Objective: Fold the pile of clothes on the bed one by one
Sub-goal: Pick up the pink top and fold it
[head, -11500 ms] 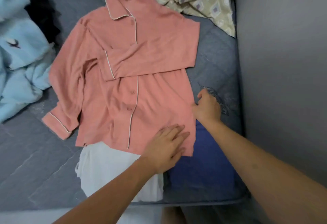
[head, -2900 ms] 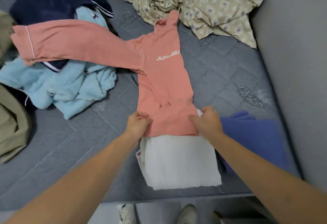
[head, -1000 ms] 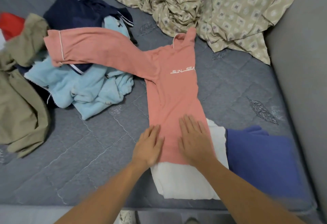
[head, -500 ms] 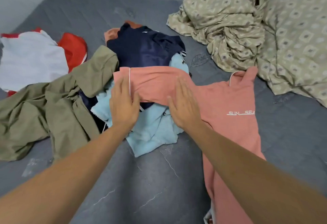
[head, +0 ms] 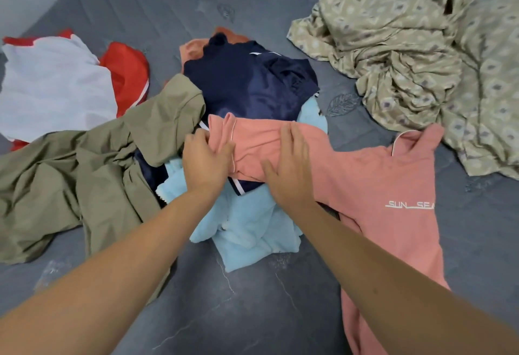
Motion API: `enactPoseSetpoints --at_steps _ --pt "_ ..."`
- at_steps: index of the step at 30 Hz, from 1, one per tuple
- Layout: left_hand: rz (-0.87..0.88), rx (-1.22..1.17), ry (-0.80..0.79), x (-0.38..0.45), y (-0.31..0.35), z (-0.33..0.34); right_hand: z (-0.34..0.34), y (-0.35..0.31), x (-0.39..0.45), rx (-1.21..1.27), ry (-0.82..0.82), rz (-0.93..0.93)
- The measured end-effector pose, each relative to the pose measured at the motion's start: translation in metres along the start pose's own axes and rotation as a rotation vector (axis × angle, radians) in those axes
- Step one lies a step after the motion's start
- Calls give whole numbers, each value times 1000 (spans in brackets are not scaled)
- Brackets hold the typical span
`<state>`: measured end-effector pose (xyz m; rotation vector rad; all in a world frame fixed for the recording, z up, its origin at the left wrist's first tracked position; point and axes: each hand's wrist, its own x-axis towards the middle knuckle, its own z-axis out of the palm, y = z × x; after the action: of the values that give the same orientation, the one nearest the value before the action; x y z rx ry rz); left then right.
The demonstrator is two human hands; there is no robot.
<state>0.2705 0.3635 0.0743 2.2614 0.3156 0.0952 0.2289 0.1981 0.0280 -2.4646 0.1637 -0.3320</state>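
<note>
On the pink shirt sleeve (head: 258, 141), the left hand (head: 206, 159) grips the cuff end; the right hand (head: 290, 166) presses flat, fingers straight, mid-sleeve.

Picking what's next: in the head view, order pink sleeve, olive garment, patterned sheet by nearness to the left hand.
1. Pink shirt sleeve: in the left hand.
2. Crumpled olive-green garment: just left.
3. Patterned beige bedsheet: far right.

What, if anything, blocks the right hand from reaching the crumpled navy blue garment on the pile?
Likely nothing, probably yes. The right hand rests on the salmon pink shirt sleeve, and the navy blue garment lies uncovered just beyond its fingertips.
</note>
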Motion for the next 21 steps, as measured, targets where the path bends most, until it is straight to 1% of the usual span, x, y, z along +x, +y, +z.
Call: enactPoseSetpoints --at_steps 2,3,4,5,6,8,9,10,11,12,14,16,17,19,21 --pt "33 46 -16 -9 3 1 -5 -4 -2 -37 77 6" --pt "74 68 8 -14 6 0 -10 -9 -4 32 79 3" --pt "129 91 49 -19 11 0 -12 -14 -3 184 59 40" --pt "178 101 85 -23 17 2 -18 -18 0 381 9 134" --pt "211 78 91 -29 25 4 -24 -24 5 615 -60 276" --pt "244 -36 1 -44 44 13 -40 -33 13 1154 -243 534" --pt "256 -91 -67 -53 54 19 -48 -34 16 1354 -321 628" --pt "267 -141 -135 -62 62 26 -58 -31 19 1453 -375 697" --pt "278 -189 -186 -70 67 34 -67 -27 21 1448 -415 728" --pt "290 -230 -232 -78 71 40 -76 -21 23 1390 -433 752" --pt "368 -252 -318 -90 72 48 -89 -9 19 1304 -438 777" --pt "492 -129 -373 -98 70 53 -97 7 16 1314 -352 837" --pt "553 -49 -372 -100 67 55 -99 19 14 1317 -308 852" --pt "649 62 -353 -97 66 61 -103 43 12 1294 -288 845" --pt "729 147 -369 -83 70 70 -109 67 10 1258 -285 844"
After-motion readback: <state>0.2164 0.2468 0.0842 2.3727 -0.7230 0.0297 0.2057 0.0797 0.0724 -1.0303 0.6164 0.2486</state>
